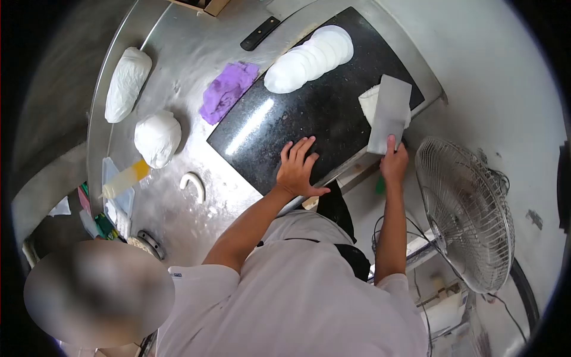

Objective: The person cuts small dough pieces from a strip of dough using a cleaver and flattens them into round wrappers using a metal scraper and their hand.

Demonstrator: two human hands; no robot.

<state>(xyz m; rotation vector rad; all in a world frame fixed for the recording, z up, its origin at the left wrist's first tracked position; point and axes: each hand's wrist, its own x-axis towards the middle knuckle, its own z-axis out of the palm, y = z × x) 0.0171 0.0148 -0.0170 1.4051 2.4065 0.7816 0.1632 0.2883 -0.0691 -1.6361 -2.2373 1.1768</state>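
Observation:
My left hand (295, 169) rests palm down with fingers spread on the front part of a black slab (285, 126), holding nothing. At the slab's right end my right hand (393, 162) is closed around the lower end of a broad, flat-bladed cleaver (391, 113); its handle is hidden in my grip. The blade lies over a folded white cloth (369, 103), which shows on either side of it. Thin round white dough wrappers (286, 72) overlap in a row along the slab's far edge.
Left of the slab are a purple cloth (229, 90), white lumps (157, 138) (127, 83), a curved dough strip (193, 185) and a yellowish squeeze bottle (126, 179). A black-handled knife (260, 33) lies behind. A fan (467, 214) stands at right; another person (98, 291) is at lower left.

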